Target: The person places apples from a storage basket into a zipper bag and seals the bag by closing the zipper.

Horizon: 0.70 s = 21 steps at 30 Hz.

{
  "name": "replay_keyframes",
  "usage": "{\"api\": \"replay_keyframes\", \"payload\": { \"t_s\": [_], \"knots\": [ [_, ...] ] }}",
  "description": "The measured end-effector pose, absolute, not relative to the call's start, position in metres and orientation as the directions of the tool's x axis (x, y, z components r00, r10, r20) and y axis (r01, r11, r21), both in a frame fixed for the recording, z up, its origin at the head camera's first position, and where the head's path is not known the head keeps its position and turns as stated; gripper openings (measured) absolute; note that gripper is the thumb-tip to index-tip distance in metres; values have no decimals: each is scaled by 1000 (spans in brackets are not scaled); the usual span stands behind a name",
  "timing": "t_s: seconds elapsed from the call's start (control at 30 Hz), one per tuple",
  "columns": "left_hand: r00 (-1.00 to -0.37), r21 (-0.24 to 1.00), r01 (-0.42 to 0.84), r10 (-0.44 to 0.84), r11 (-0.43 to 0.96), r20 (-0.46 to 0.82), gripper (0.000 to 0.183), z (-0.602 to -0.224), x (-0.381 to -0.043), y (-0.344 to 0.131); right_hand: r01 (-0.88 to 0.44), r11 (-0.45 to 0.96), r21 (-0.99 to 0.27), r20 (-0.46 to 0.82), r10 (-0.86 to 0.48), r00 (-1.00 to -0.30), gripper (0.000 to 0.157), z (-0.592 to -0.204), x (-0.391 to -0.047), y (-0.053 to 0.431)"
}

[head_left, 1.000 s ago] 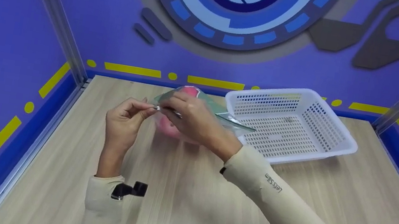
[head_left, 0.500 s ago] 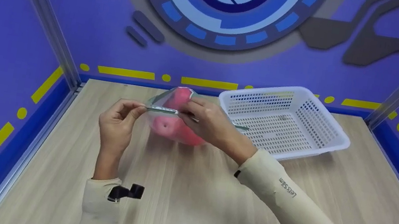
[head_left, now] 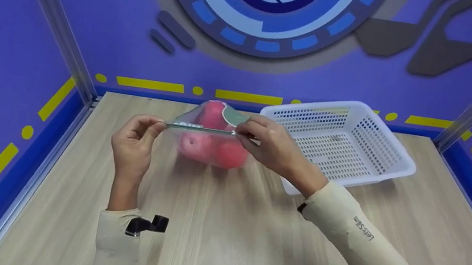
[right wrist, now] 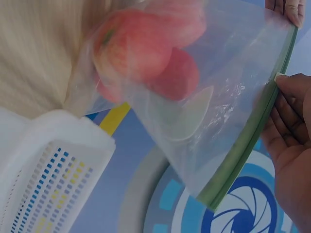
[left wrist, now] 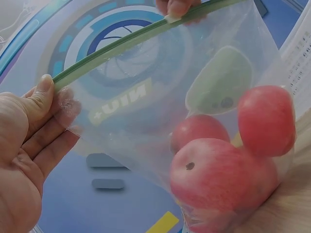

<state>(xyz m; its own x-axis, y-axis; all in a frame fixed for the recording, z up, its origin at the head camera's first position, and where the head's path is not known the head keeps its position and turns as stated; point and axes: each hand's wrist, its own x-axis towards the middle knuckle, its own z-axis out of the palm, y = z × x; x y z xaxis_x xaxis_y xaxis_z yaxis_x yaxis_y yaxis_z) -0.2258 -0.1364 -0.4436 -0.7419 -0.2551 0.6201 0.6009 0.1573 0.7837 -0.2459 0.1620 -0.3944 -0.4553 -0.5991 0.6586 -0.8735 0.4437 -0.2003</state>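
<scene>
A clear zip bag (left wrist: pixel 141 109) with a green zip strip (left wrist: pixel 112 48) holds several red apples (left wrist: pixel 209 174) in its lower part. My left hand (head_left: pixel 134 142) pinches the left end of the strip between thumb and fingers. Partway along it, my right hand (head_left: pixel 270 142) pinches a small whitish slider (right wrist: pixel 278 75), with its fingers behind the strip in the right wrist view. The strip is stretched taut between both hands. White lettering and a pale green printed patch (left wrist: pixel 221 80) show on the bag. In the head view my right hand covers the strip's right end.
A white perforated plastic basket (head_left: pixel 306 110) stands to the right of the bag, near the back of the wood-grain table (head_left: pixel 219 239). Behind rises a blue printed wall panel (head_left: pixel 104 36). Metal posts mark both back corners.
My right hand has moved rightward along the zip strip, away from my left hand, with the slider. My left hand keeps its hold on the end, and more of the bag and apples shows.
</scene>
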Motion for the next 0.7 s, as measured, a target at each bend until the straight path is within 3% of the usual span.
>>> {"api": "replay_keyframes", "payload": {
  "t_s": [0.27, 0.7],
  "knots": [
    [-725, 771, 617, -268, 156, 634, 5, -446, -227, -142, -892, 429, -143, 702, -591, -398, 15, -401, -245, 183],
    [-743, 801, 590, -318, 106, 589, 10, -452, -230, -150, -879, 463, -117, 704, -585, -402, 19, -409, -239, 217]
  ]
}}
